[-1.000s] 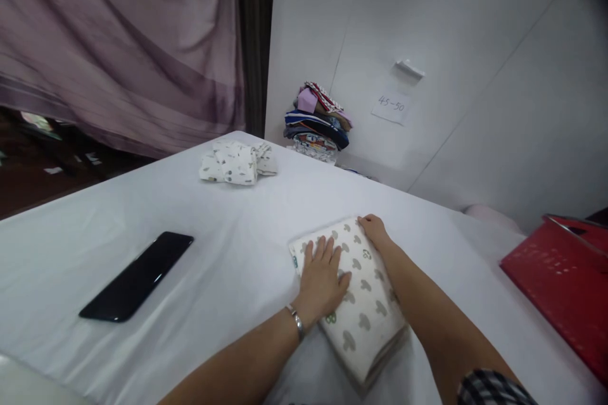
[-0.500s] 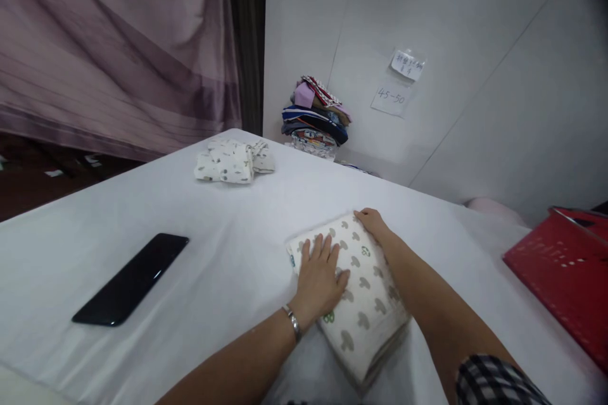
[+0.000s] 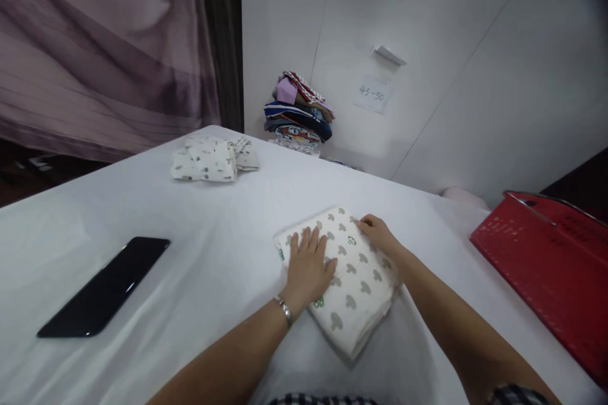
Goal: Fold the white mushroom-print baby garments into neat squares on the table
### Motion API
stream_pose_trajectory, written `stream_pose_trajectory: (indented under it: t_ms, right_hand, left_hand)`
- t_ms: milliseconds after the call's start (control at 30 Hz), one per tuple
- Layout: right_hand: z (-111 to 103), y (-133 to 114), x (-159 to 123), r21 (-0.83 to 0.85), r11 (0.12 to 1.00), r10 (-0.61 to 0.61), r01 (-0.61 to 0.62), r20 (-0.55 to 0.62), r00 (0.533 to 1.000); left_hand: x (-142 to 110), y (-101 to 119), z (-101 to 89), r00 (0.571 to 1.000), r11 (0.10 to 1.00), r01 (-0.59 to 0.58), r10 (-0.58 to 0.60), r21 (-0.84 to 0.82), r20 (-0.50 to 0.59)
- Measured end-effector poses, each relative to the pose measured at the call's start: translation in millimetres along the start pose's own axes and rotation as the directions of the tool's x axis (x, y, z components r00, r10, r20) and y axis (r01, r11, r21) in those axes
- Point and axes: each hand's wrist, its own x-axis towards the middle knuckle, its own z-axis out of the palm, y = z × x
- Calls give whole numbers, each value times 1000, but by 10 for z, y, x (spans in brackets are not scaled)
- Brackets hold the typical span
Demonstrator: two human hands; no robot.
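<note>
A folded white cloth [image 3: 363,291] with grey mushroom prints and a few green marks lies on the white-covered table in front of me. My left hand [image 3: 308,266], a silver bracelet at its wrist, rests flat on its left part with the fingers spread. At the far right edge of the cloth, my right hand [image 3: 377,232] has its fingers bent and pressed together on the fabric. Part of that grip is hidden by the hand itself.
A black phone [image 3: 107,288] lies at the left. Farther back sits a crumpled white printed cloth [image 3: 209,158]. Folded fabrics [image 3: 299,111] are piled beyond the table by the wall. A red plastic basket [image 3: 541,266] stands at the right.
My right hand has slid from the cloth's far corner a little along its right edge toward me. The left hand stays flat on the cloth. The view has shifted slightly right.
</note>
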Motion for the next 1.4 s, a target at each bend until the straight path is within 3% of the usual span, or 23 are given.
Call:
stream_pose_trajectory:
  t_ms: [233,467,633,733,833,900,967,1133,1267,1400]
  right_hand:
    - [99,-34,-66,-162,984,-82,68,-81,993]
    - [135,48,22,-259,966,-22,-3,-93,995]
    - [74,-40,-63,-308,951,-55,23,-96,994]
    - [82,-138,-212,-353,921,-216,165,-108,970]
    - [167,-177,-340,-408,838,-365,363,77,928]
    - [236,-167,-379,-436,820,-304,370,215,928]
    - [282,-153,-386,-467,823,-222,323,258,940]
    - [275,-193,-416,-507,804,-201,310,259,945]
    - [274,-206,-514,-567,771,-245,290,156,957]
    - [322,-131,-576,-542,803,-183,248,172,968]
  left_hand:
    - [0,13,-29,1000,1000,7,-7,-9,15]
    - [2,9,-13,1000,999,6,-6,-45,2]
    - [-1,11,-1,1000,999,14,-14,-43,1]
    - [0,20,-2,1000,999,12,-12,-42,-6]
    - [4,26,-7,1000,999,10,-10,-33,-18]
    - [7,25,-8,1000,1000,10,-11,-26,-23]
    - [9,21,-7,1000,1000,6,-7,-20,-23]
    - [3,15,-14,1000,1000,-1,0,-26,-27]
    - [-1,21,-25,1000,999,6,-7,-45,-20]
    - [-4,31,-25,1000,999,9,-10,-42,-21]
